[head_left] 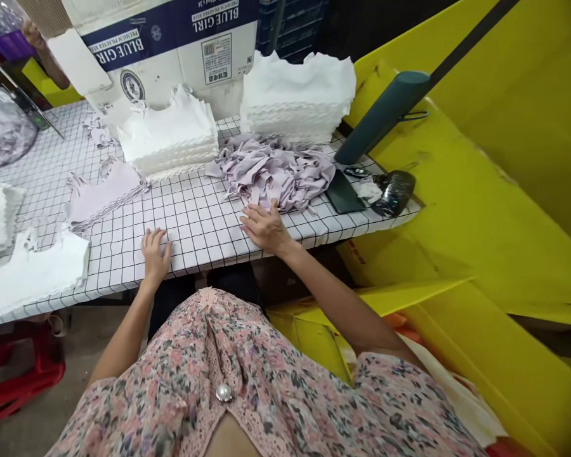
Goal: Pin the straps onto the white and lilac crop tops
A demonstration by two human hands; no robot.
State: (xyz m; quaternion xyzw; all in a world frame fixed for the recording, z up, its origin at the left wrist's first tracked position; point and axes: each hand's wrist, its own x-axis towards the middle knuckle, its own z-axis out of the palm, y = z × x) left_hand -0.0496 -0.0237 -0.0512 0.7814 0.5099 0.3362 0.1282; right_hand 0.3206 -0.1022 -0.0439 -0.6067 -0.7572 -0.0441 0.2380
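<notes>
My left hand (155,252) lies flat and open on the white grid-patterned table (195,219), near its front edge, holding nothing. My right hand (265,226) rests flat with fingers spread, its fingertips touching the near edge of a loose heap of lilac fabric pieces (276,171). A small stack of lilac garments (103,193) lies to the left of my left hand. Two tall stacks of white garments (171,136) (297,98) stand behind.
A Blue Girl cardboard box (171,44) stands at the back. More white stacks (35,270) sit at the left front. A dark wallet (343,192), keys and a black pouch (394,192) lie at the right end. Yellow bins (480,209) flank the right; a red stool (16,374) is below left.
</notes>
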